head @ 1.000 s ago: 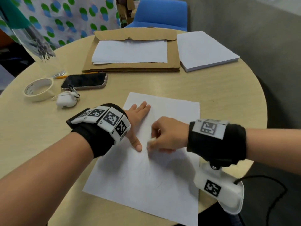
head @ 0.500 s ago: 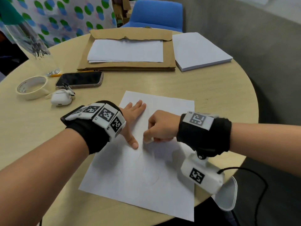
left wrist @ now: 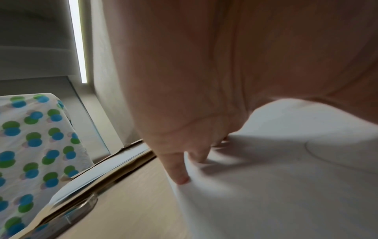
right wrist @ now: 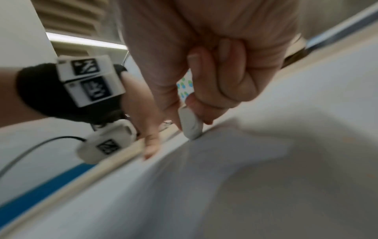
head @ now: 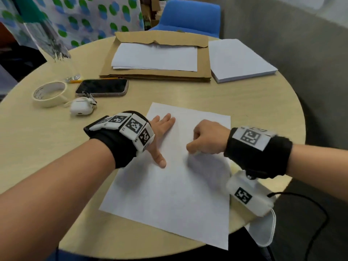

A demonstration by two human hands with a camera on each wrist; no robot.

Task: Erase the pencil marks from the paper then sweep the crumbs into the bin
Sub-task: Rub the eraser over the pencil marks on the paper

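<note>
A white sheet of paper (head: 175, 189) lies on the round wooden table (head: 254, 110); a faint pencil curve shows on the sheet (left wrist: 319, 155) in the left wrist view. My left hand (head: 162, 134) lies flat on the paper's upper left part, fingers straight (left wrist: 178, 171), thumb spread toward me. My right hand (head: 205, 138) is curled and pinches a small white eraser (right wrist: 190, 124), whose tip touches the paper (right wrist: 266, 177) to the right of the left thumb. No bin is in view.
A phone (head: 102, 87), a tape roll (head: 49, 94) and a white earbud case (head: 82, 109) lie at the left. A cardboard folder with sheets (head: 156, 57) and a paper stack (head: 241, 59) sit at the back. A blue chair (head: 190, 16) stands beyond.
My right hand with the eraser has slid up and to the right across the paper, away from the left thumb. The left hand stays flat in place.
</note>
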